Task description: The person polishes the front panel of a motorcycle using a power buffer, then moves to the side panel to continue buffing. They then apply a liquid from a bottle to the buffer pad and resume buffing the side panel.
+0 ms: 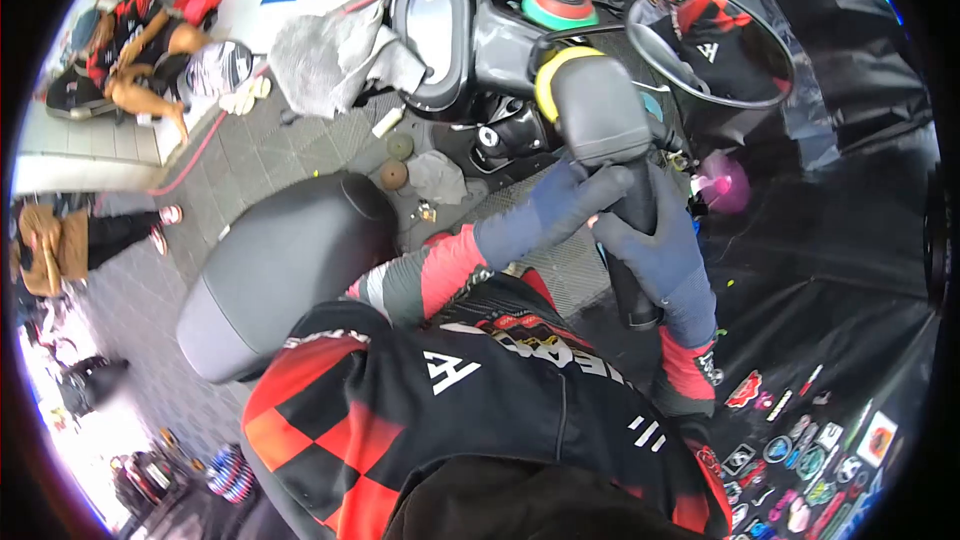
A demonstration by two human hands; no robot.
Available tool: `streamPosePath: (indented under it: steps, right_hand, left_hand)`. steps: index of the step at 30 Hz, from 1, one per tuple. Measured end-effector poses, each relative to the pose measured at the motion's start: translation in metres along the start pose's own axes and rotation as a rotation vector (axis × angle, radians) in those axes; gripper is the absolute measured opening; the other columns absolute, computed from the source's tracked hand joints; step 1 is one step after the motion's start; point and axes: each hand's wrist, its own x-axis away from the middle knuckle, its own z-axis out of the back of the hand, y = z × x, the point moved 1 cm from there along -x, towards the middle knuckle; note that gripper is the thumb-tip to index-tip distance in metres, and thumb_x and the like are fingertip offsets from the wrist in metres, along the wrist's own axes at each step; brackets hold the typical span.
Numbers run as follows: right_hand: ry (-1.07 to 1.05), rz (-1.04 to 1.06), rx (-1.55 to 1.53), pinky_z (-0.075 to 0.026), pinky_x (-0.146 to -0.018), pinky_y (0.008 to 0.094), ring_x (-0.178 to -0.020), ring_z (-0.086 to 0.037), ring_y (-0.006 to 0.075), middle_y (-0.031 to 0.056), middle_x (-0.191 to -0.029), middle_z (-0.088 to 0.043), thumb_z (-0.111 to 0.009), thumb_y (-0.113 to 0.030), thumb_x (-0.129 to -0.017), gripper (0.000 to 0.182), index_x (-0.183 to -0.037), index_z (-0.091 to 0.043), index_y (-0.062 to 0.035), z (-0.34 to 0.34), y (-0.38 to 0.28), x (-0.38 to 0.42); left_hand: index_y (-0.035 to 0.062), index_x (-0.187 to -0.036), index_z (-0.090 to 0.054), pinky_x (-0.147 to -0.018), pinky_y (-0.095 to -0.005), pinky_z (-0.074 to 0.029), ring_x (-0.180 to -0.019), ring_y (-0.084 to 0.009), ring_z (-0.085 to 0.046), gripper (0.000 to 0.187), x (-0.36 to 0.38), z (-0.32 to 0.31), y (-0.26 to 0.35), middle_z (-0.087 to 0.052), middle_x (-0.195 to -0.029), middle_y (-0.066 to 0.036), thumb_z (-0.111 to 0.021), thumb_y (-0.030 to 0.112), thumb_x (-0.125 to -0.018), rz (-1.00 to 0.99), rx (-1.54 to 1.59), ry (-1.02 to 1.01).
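**Red-and-black jersey, dark blue gloves**

The left hand and right hand each wear a dark blue glove. Above each wrist runs a sleeve banded red, grey and black. The jersey is black with red checks, a white logo and white lettering.

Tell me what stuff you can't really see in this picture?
All in the head view:
- Polisher: its yellow pad's working face points away, hidden by the grey body.
- Left hand and right hand: gloves cover the skin; the handle hides the palms.
- Stickers: too small to read.
- People at left: warped and cut off by the lens edge.
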Motion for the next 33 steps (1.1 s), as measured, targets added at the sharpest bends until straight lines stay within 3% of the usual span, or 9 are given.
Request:
streamPosePath:
  steps: [2, 3, 12, 18, 20, 22, 28, 32, 33]
  right_hand:
    - [-0.027, -0.03, -0.113, -0.051, -0.084, 0.0333, -0.098, -0.065, 0.0225, 0.0195, -0.11, -0.064, -0.076, -0.032, -0.074, 0.082, -0.139, -0.04, 0.0, -0.008, -0.006, 0.004]
    - [-0.006, 0.044, -0.034, -0.051, -0.085, 0.0331, -0.1, -0.065, 0.0225, 0.0199, -0.111, -0.064, -0.077, -0.032, -0.073, 0.084, -0.14, -0.039, 0.001, -0.013, 0.004, 0.004]
    - [-0.098, 0.106, 0.11, -0.052, -0.084, 0.0406, -0.1, -0.067, 0.0339, 0.0233, -0.108, -0.066, -0.077, -0.037, -0.072, 0.085, -0.139, -0.038, -0.0023, -0.065, 0.004, -0.022]
    - [-0.05, 0.096, -0.126, -0.051, -0.085, 0.0354, -0.101, -0.065, 0.0253, 0.0175, -0.113, -0.065, -0.075, -0.036, -0.073, 0.076, -0.133, -0.045, -0.0006, -0.108, 0.021, -0.058]
    - [-0.061, 0.174, -0.458, -0.05, -0.084, 0.0335, -0.096, -0.063, 0.0193, 0.0118, -0.109, -0.064, -0.073, -0.03, -0.076, 0.066, -0.129, -0.047, -0.0008, -0.114, 0.007, -0.061]
    - [-0.073, 0.129, -0.489, -0.05, -0.083, 0.0325, -0.093, -0.061, 0.0148, 0.0071, -0.106, -0.063, -0.072, -0.026, -0.077, 0.058, -0.125, -0.049, -0.0029, -0.113, 0.005, -0.061]
    - [-0.088, 0.263, -0.147, -0.049, -0.089, 0.0355, -0.102, -0.064, 0.0244, 0.0149, -0.113, -0.064, -0.076, -0.029, -0.074, 0.072, -0.134, -0.044, -0.0038, -0.099, 0.04, -0.044]
    - [-0.136, 0.097, 0.081, -0.051, -0.088, 0.04, -0.109, -0.064, 0.0328, 0.0203, -0.116, -0.064, -0.079, -0.034, -0.07, 0.088, -0.142, -0.036, -0.0071, -0.086, 0.058, -0.032]
    - [-0.151, 0.128, 0.099, -0.052, -0.088, 0.0406, -0.108, -0.065, 0.0334, 0.0206, -0.116, -0.065, -0.079, -0.034, -0.069, 0.088, -0.142, -0.036, -0.0077, -0.086, 0.061, -0.035]
  left_hand:
    - [0.0057, -0.135, -0.045, -0.088, -0.0288, -0.048, -0.104, -0.0115, -0.055, 0.062, -0.002, 0.001, 0.001, -0.058, -0.118, -0.006, -0.06, 0.048, -0.091, -0.084, -0.112, -0.082]
    - [0.0068, -0.136, -0.048, -0.092, -0.0312, -0.046, -0.111, -0.0115, -0.051, 0.054, 0.005, 0.005, -0.003, -0.056, -0.124, -0.005, -0.066, 0.031, -0.09, -0.003, -0.099, -0.057]
    - [0.0059, -0.134, -0.05, -0.09, -0.0302, -0.047, -0.106, -0.0124, -0.054, 0.057, 0.044, 0.067, -0.026, -0.059, -0.117, -0.004, -0.068, 0.034, -0.088, -0.058, -0.037, 0.121]
    - [0.0, -0.13, -0.053, -0.088, -0.0305, -0.048, -0.107, -0.0117, -0.056, 0.059, 0.027, 0.092, 0.046, -0.061, -0.12, -0.008, -0.067, 0.038, -0.087, -0.083, -0.377, 0.145]
    - [-0.0004, -0.129, -0.053, -0.089, -0.0304, -0.047, -0.106, -0.0121, -0.057, 0.056, 0.021, 0.1, 0.062, -0.061, -0.12, -0.009, -0.065, 0.037, -0.089, 0.214, -0.574, 0.11]
    - [-0.0002, -0.129, -0.054, -0.089, -0.0305, -0.047, -0.104, -0.0122, -0.057, 0.056, 0.025, 0.095, 0.066, -0.061, -0.118, -0.009, -0.065, 0.037, -0.09, 0.255, -0.611, 0.13]
    - [0.0032, -0.13, -0.053, -0.092, -0.0323, -0.047, -0.107, -0.0137, -0.055, 0.053, 0.051, 0.081, 0.004, -0.06, -0.119, -0.006, -0.069, 0.03, -0.088, -0.107, -0.305, 0.154]
    - [0.0035, -0.128, -0.053, -0.092, -0.0333, -0.048, -0.107, -0.0146, -0.056, 0.052, 0.058, 0.09, -0.032, -0.06, -0.118, -0.006, -0.072, 0.025, -0.085, 0.132, -0.265, 0.077]
    - [0.004, -0.126, -0.053, -0.093, -0.0342, -0.048, -0.109, -0.0163, -0.056, 0.052, 0.056, 0.099, -0.048, -0.061, -0.117, -0.008, -0.074, 0.026, -0.084, -0.051, -0.347, 0.076]
